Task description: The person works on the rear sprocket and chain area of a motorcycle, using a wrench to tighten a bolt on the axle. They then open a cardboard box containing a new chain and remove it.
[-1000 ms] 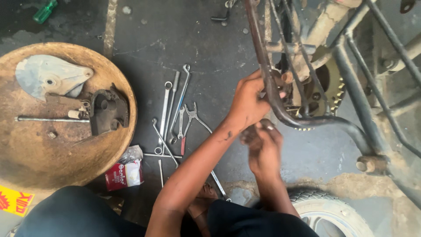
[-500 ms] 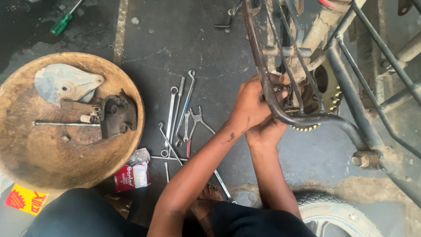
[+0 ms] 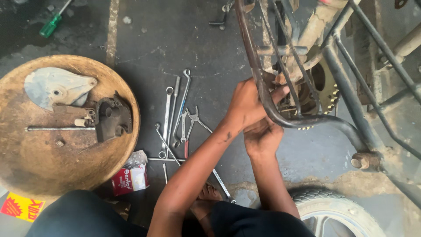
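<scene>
Rusty tube filled the upper right of the frame: a bent frame [image 3: 280, 118] of a small vehicle, with a sprocket [image 3: 328, 94] showing behind it. The left hand [image 3: 247, 103] was closed round the tube where it curved, fingers [image 3: 277, 93] reaching in toward the hub parts by the sprocket. The right hand [image 3: 262, 138] sat just beneath, cupped under the same bend and touching the left; whether it held a small part or tool could not be told.

Judging by this, the step in hand was work by feel on a fitting at the hub, with the frame steadied. A next move would call for a firm hold on the tube and careful fingers near the sprocket teeth.

On the floor [image 3: 184, 39] at centre lay a scatter of spanners [image 3: 175, 116], within reach of the hands. At left a round wooden tray [image 3: 57, 173] carried a grey cover [image 3: 55, 87], a dark casting [image 3: 112, 118] and a rod [image 3: 59, 128]. A tyre [image 3: 337, 210] showed at lower right, and a green screwdriver [image 3: 51, 24] at upper left.
</scene>
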